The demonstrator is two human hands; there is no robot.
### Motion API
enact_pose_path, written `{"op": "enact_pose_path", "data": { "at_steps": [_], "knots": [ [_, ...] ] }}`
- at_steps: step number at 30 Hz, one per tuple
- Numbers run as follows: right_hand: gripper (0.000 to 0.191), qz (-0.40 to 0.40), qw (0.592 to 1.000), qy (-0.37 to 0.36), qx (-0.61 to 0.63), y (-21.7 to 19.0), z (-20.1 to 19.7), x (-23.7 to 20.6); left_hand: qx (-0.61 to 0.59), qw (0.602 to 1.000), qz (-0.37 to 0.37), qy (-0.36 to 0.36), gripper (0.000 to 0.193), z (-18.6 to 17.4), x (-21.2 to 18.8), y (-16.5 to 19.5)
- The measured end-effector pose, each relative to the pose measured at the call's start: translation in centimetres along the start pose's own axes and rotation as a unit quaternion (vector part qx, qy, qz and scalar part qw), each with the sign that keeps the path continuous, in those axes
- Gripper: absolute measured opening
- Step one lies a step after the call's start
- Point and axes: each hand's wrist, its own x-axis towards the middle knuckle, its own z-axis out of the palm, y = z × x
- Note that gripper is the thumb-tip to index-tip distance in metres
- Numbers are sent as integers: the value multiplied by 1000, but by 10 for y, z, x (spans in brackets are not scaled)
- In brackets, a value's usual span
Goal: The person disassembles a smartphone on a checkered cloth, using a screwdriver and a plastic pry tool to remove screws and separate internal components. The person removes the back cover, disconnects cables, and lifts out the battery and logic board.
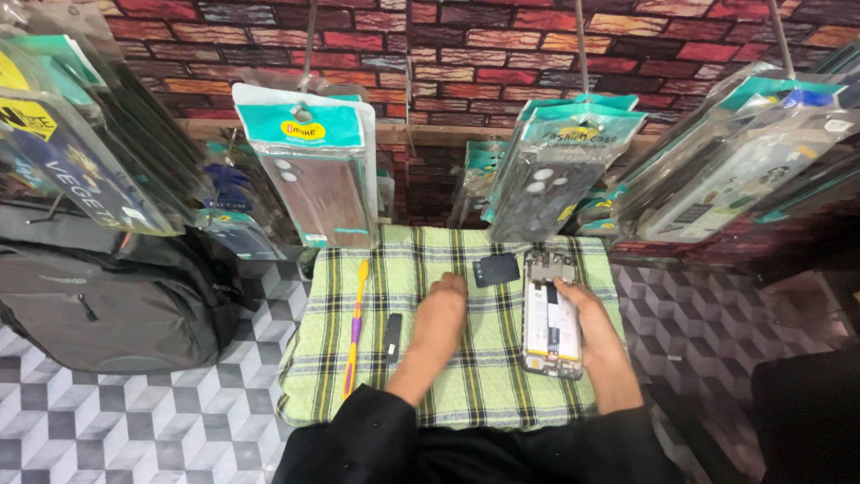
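Right hand (587, 315) clamps the opened phone (552, 315); left hand (442, 309) lies flat (grip apart).

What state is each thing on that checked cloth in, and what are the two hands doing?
Opened phone: back cover off, insides showing, lying flat on the cloth.
Right hand: holding the phone's right edge.
Left hand: palm down on the checked cloth, holding nothing visible.
Small dark square part: loose, flat, beside the phone's top.
Yellow and purple toothbrush: lying untouched.
Small black bar: lying flat, untouched.
Grey backpack: closed.
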Motion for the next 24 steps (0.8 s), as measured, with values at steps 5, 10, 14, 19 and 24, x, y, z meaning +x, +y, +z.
{"op": "enact_pose_path", "data": {
  "at_steps": [5,10,14,19,24],
  "knots": [
    [33,2,996,32,-85,-5,0,-10,-212,974,-70,33,7,-54,6,-33],
    [32,-20,992,44,-120,-17,-1,-12,-40,995,-48,83,10,-103,-1,-49],
    [29,-20,989,52,-138,-17,0,-10,-32,995,-75,49,6,-126,-7,-64],
    [25,-12,975,70,-211,-17,3,-11,-20,994,-102,-24,7,-125,-11,-74],
    [23,-35,984,39,-171,-15,6,-6,-38,992,-115,-30,7,-117,-11,-82]
  ]
}}
